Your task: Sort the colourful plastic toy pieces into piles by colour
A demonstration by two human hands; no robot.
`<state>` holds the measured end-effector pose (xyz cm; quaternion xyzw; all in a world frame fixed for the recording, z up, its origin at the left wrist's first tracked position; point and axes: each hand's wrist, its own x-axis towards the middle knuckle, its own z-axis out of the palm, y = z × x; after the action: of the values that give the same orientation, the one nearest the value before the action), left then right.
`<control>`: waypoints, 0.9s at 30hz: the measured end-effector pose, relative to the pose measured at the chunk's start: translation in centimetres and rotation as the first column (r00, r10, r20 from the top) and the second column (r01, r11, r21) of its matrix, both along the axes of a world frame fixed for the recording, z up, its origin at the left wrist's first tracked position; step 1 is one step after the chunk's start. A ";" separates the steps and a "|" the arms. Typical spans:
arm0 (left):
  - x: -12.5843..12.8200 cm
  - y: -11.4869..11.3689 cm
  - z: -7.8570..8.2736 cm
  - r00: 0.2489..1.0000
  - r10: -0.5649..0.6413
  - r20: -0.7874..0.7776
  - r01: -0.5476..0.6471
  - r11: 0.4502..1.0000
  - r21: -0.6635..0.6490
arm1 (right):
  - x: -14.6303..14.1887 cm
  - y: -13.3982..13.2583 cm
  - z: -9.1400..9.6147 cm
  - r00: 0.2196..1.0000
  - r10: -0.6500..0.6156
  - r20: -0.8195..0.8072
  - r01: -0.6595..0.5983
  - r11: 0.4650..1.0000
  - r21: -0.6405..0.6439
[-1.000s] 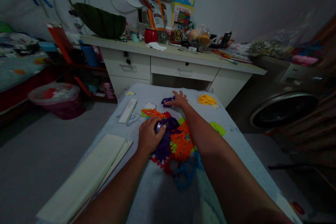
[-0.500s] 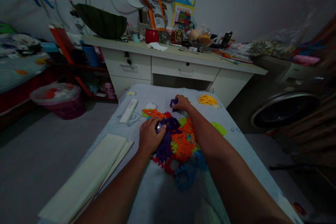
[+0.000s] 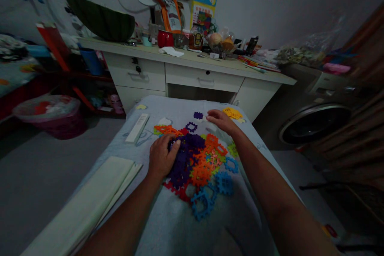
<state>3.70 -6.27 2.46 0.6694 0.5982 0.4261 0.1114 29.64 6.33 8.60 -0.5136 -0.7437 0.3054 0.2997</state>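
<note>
The left hand, near the centre of the frame, rests against the heap of purple pieces with its thumb apart from its bent fingers; whether it pinches any of them I cannot tell. Above and right of centre, the right hand is loosely curled just beside a small purple piece, and whether its fingertips meet is unclear. Orange pieces lie right of the heap, blue pieces below them, all on the cloth-covered bench. Yellow pieces sit beyond the right hand, and a white box lies left of centre.
</note>
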 end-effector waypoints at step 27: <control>0.2 0.0 0.0 0.998 0.009 -0.059 -0.010 1.000 -0.020 | 8.2 5.3 -3.3 0.631 -0.537 0.560 0.449 0.841 0.301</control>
<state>3.86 -6.29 2.46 0.6777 0.6088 0.4006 0.0983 37.81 11.66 5.33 -0.7474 -0.6485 -0.0264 0.1416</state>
